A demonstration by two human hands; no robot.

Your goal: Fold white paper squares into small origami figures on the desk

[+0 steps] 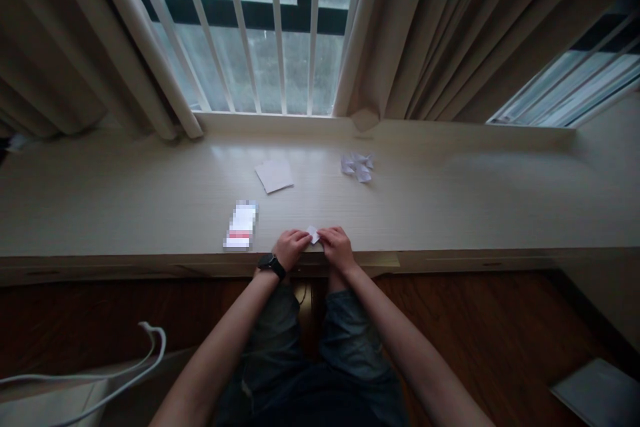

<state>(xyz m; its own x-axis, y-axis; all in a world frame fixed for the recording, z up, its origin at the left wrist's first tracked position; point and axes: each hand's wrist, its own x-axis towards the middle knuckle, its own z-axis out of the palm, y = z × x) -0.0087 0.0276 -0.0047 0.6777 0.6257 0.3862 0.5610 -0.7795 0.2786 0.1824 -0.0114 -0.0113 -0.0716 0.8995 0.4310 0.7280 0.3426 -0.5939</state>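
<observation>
Close to the front edge of the white counter, my left hand [293, 247] and my right hand [337, 246] pinch a small folded piece of white paper [313, 234] from its two sides. The fingertips cover part of the paper, so its exact folds cannot be made out. A stack of square white paper sheets [275, 176] lies farther back, a little to the left. Several small folded paper pieces [358, 167] sit in a loose cluster at the back right. A dark watch is on my left wrist.
A phone [241, 225] with a blurred screen lies left of my hands. Behind the counter [450, 200] are a barred window [250, 47] and long curtains [425, 33]. A white cable [163, 347] loops at the lower left. A flat grey object [600, 392] is at the lower right.
</observation>
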